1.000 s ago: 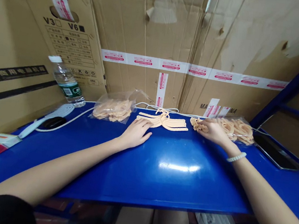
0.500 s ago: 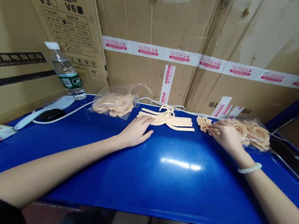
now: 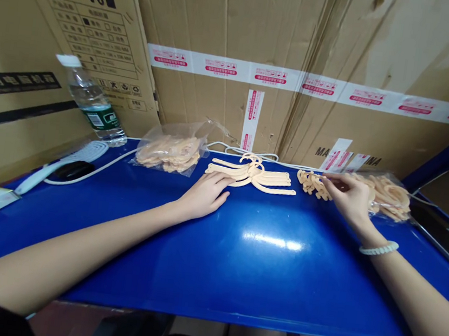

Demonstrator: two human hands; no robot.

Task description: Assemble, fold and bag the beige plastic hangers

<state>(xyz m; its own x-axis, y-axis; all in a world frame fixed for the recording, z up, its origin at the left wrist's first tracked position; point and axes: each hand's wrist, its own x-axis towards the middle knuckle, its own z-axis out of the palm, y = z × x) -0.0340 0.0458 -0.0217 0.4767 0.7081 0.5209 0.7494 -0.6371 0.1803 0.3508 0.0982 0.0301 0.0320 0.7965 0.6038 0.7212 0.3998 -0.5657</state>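
My left hand (image 3: 205,194) lies flat and open on the blue table (image 3: 237,267), its fingertips touching the left end of a stack of peach plastic hangers (image 3: 254,176). My right hand (image 3: 347,197) rests at a small pile of peach hooks (image 3: 311,183), fingers curled and pinching at the pile's right edge. Whether a hook is between the fingers I cannot make out. Right behind that hand lies a clear bag of more peach parts (image 3: 388,196).
Another clear bag of peach parts (image 3: 169,152) lies at the back left. A water bottle (image 3: 91,102), a white handheld device (image 3: 63,165) with a cable, and a black object (image 3: 67,170) sit at the left. Cardboard boxes (image 3: 262,58) wall the back. A tablet (image 3: 443,236) lies far right.
My right hand slid slightly right along the hook pile and its fingers pinched together. The left hand stayed put. The head camera tilted a little.
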